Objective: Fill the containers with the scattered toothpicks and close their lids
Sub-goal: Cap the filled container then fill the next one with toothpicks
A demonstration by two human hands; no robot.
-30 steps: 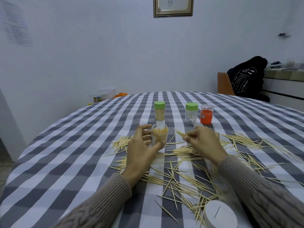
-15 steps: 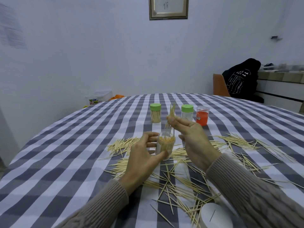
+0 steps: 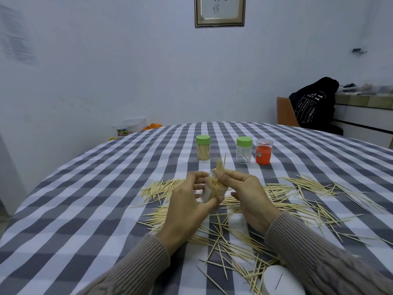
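Left hand (image 3: pixel 187 201) fingers grip the open container (image 3: pixel 214 189), right hand (image 3: pixel 244 192) fingers pinch a toothpick bundle (image 3: pixel 220 165); labels unreadable

Home dining room: checked tablecloth (image 3: pixel 106 188), framed picture (image 3: pixel 219 11), jacket-draped chair (image 3: pixel 285 112).

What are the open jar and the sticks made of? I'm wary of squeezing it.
The open jar looks like clear, glossy plastic: the sticks show through its wall. The toothpicks look like pale, matte wood or bamboo; which one is unclear.
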